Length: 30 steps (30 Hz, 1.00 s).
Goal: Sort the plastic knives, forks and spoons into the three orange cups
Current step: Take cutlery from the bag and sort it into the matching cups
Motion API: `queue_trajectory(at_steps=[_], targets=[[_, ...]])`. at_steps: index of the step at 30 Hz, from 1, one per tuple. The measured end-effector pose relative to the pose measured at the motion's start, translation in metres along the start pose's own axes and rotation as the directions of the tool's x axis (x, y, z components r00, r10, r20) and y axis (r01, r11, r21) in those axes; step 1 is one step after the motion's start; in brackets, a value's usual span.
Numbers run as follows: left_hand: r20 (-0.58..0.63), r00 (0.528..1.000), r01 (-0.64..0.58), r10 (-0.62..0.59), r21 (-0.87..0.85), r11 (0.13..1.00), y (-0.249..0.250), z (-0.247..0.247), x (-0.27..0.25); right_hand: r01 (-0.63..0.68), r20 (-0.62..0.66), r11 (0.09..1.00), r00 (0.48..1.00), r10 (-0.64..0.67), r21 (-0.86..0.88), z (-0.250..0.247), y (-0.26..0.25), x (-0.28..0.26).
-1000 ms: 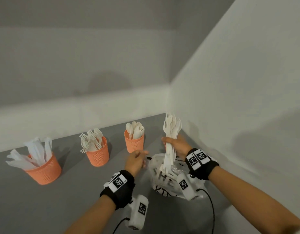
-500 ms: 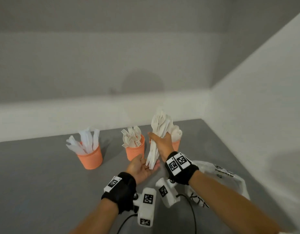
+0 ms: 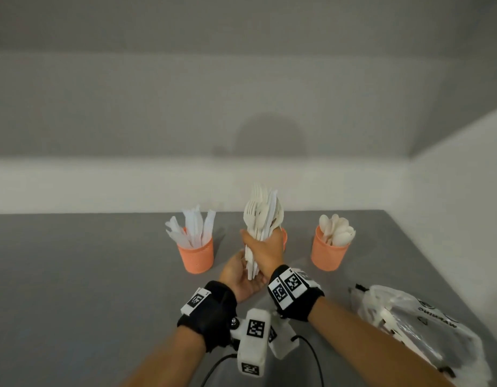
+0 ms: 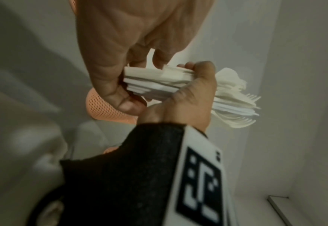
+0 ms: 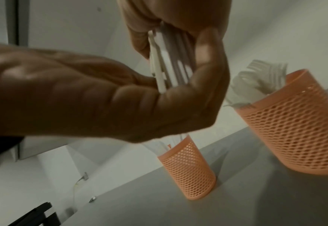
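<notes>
My right hand (image 3: 265, 250) grips an upright bundle of white plastic cutlery (image 3: 262, 216), forks and knives showing at its top. My left hand (image 3: 239, 277) cups the handle ends (image 4: 159, 82) from below, thumb and fingers curled about them. Three orange mesh cups stand in a row behind. The left cup (image 3: 195, 255) holds knives, the right cup (image 3: 328, 252) holds spoons. The middle cup (image 3: 284, 238) is mostly hidden by the bundle; the right wrist view shows forks in this cup (image 5: 298, 119).
A crumpled clear plastic bag (image 3: 415, 325) with more white cutlery lies on the grey table (image 3: 88, 275) at the right, near the side wall. A pale wall runs just behind the cups.
My right hand lifted the bundle out of the bag and carried it left, in front of the middle cup. My left hand left the bag and came under the handle ends.
</notes>
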<state>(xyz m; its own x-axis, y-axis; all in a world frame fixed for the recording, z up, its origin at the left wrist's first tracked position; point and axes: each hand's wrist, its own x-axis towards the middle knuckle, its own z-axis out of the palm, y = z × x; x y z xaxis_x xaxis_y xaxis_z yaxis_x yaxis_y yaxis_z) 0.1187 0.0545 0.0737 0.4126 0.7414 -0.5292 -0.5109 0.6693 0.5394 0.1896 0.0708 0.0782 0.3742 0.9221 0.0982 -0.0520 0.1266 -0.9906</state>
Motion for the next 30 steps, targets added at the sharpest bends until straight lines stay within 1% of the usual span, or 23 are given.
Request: queue_trajectory(at_steps=[1, 4, 5, 8, 9, 12, 16, 17, 18, 20, 23, 25, 30], targets=[[0.024, 0.999, -0.021, 0.021, 0.007, 1.0, 0.001, -0.001, -0.001, 0.005, 0.011, 1.0, 1.0, -0.005, 0.001, 0.003, -0.001, -0.002], [0.062, 0.993, -0.102, 0.1, 0.027, 0.994, 0.009, -0.007, -0.002, -0.013, 0.114, 1.0, 0.993, 0.012, 0.015, 0.012, 0.0, -0.004], [0.048, 0.993, -0.112, 0.109, 0.07, 0.991, 0.012, -0.009, -0.001, -0.037, 0.142, 0.999, 0.989, 0.033, 0.026, 0.015, -0.001, -0.004], [-0.068, 0.988, -0.114, 0.136, 0.259, 0.959, 0.016, -0.014, 0.0, -0.124, 0.204, 0.991, 0.973, 0.109, 0.06, 0.015, -0.004, 0.001], [-0.08, 0.987, -0.111, 0.141, 0.295, 0.949, 0.018, -0.017, 0.0, -0.143, 0.23, 0.988, 0.965, 0.124, 0.065, 0.016, -0.004, 0.002], [-0.087, 0.992, -0.06, 0.093, 0.324, 0.944, 0.02, -0.028, 0.002, -0.196, 0.304, 0.978, 0.938, 0.165, 0.075, 0.014, -0.004, 0.003], [-0.039, 0.999, -0.001, 0.013, 0.298, 0.955, 0.018, -0.034, -0.001, -0.271, 0.408, 0.96, 0.886, 0.219, 0.075, 0.01, -0.007, 0.006], [-0.031, 1.0, 0.006, 0.002, 0.259, 0.966, 0.018, -0.034, -0.002, -0.275, 0.412, 0.959, 0.883, 0.223, 0.071, 0.011, -0.007, 0.005], [-0.026, 1.0, 0.012, -0.007, 0.189, 0.982, 0.018, -0.034, -0.002, -0.26, 0.4, 0.963, 0.892, 0.212, 0.069, 0.011, -0.006, 0.005], [-0.025, 1.0, 0.002, -0.001, 0.03, 1.0, 0.02, -0.036, -0.003, -0.185, 0.345, 0.981, 0.926, 0.155, 0.054, 0.014, -0.005, 0.003], [-0.05, 0.998, -0.049, 0.045, -0.085, 0.995, 0.02, -0.036, -0.006, -0.09, 0.288, 0.994, 0.955, 0.069, 0.062, 0.016, -0.004, -0.002], [-0.039, 0.997, -0.073, 0.069, -0.103, 0.992, 0.022, -0.031, -0.01, -0.077, 0.255, 0.996, 0.965, 0.061, 0.052, 0.017, 0.0, -0.003], [0.061, 0.992, -0.111, 0.111, -0.002, 0.994, 0.023, -0.022, -0.014, -0.166, 0.216, 0.986, 0.962, 0.165, -0.013, 0.019, 0.01, -0.003]])
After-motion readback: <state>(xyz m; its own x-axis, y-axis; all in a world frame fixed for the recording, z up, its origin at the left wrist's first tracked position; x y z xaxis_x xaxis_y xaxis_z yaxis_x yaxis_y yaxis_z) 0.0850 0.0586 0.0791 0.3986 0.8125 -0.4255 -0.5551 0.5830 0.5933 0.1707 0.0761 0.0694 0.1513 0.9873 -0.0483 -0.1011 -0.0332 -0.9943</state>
